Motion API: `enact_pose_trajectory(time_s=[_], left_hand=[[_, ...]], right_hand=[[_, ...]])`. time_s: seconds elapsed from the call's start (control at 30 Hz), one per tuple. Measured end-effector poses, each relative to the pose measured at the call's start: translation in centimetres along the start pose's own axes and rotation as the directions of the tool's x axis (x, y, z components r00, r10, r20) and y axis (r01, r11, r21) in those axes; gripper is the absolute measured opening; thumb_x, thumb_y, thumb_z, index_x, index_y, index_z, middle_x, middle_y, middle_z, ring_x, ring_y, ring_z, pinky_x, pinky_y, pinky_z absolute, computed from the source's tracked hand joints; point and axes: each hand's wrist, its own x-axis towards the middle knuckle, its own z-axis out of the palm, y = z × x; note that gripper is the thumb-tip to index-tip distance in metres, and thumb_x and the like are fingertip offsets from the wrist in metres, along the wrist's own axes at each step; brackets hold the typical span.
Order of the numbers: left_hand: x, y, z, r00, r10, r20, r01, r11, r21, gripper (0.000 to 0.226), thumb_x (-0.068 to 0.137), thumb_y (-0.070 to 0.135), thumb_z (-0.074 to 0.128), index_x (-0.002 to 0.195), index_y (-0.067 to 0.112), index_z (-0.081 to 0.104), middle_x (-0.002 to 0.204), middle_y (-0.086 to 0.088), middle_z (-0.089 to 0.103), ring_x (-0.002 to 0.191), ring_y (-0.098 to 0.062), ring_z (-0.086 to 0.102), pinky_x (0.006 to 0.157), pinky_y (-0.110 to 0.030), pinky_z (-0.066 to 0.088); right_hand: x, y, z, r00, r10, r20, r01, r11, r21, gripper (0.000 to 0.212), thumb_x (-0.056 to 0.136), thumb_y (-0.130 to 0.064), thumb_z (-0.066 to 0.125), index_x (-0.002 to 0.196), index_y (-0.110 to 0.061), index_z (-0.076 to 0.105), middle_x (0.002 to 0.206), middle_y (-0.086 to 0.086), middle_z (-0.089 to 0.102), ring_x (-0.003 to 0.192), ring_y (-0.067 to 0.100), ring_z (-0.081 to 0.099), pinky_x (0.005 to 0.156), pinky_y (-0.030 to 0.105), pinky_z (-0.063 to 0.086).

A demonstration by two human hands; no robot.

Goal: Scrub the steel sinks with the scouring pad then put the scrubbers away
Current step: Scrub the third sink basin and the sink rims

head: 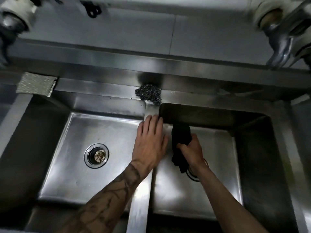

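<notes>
Two sinks (70, 165); right hand (191, 148) fingers (182, 146) grip crumpled black scouring pad (180, 133); left hand (149, 142) fingers straight on divider (139, 207)

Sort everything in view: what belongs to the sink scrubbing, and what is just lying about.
For the job: left sink, right sink, black scrubber gripped by the right hand, left hand flat on the divider, steel wool scourer and grey scouring pad on the back ledge.
Just there: left tap, right tap, black loops on the wall.
</notes>
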Motion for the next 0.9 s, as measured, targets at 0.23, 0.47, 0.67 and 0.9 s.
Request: enact_pose_trajectory(time_s=[0.23, 0.47, 0.67, 0.9], left_hand=[[-0.1, 0.3, 0.0, 0.998, -0.052, -0.027, 0.051, 0.999, -0.004, 0.054, 0.109, 0.036, 0.042, 0.153, 0.006, 0.05, 0.161, -0.011, 0.049, 0.151, -0.032, 0.041, 0.125, -0.049, 0.033], [-0.3, 0.2, 0.0, 0.999, -0.054, -0.008, 0.054, 0.999, -0.005, 0.055, 0.11, 0.037, 0.04, 0.155, 0.007, 0.047, 0.163, -0.009, 0.046, 0.154, -0.03, 0.038, 0.126, -0.047, 0.031], [-0.1, 0.2, -0.1, 0.998, -0.066, -0.004, 0.066, 0.998, -0.023, 0.054, 0.11, 0.035, 0.04, 0.154, 0.006, 0.049, 0.163, -0.01, 0.046, 0.154, -0.031, 0.038, 0.125, -0.049, 0.032], [0.0, 0.2, 0.0, 0.998, -0.066, -0.003, 0.066, 0.997, -0.047, 0.053, 0.109, 0.034, 0.043, 0.153, 0.005, 0.049, 0.161, -0.011, 0.047, 0.153, -0.032, 0.039, 0.124, -0.049, 0.031]], right_hand=[[7.4, 4.1, 1.9, 0.984, -0.097, 0.147, 0.119, 0.981, -0.151, 0.062, 0.074, -0.028, 0.072, 0.132, -0.017, 0.056, 0.123, 0.008, 0.065, 0.112, 0.023, 0.066, 0.093, 0.036, 0.057], [8.8, 8.0, 3.0, 0.743, -0.637, 0.206, 0.599, 0.494, -0.631, 0.053, 0.093, -0.021, 0.061, 0.143, -0.011, 0.049, 0.146, 0.016, 0.048, 0.132, 0.032, 0.048, 0.11, 0.042, 0.04], [13.2, 11.6, 5.6, 0.663, -0.661, 0.351, 0.655, 0.286, -0.699, 0.058, 0.102, -0.034, 0.048, 0.155, -0.018, 0.035, 0.158, 0.015, 0.036, 0.148, 0.033, 0.032, 0.117, 0.048, 0.031], [6.8, 15.0, 7.6, 0.653, -0.667, 0.358, 0.693, 0.335, -0.638, 0.059, 0.102, -0.031, 0.044, 0.157, -0.016, 0.026, 0.161, 0.016, 0.03, 0.152, 0.034, 0.025, 0.118, 0.053, 0.028]])
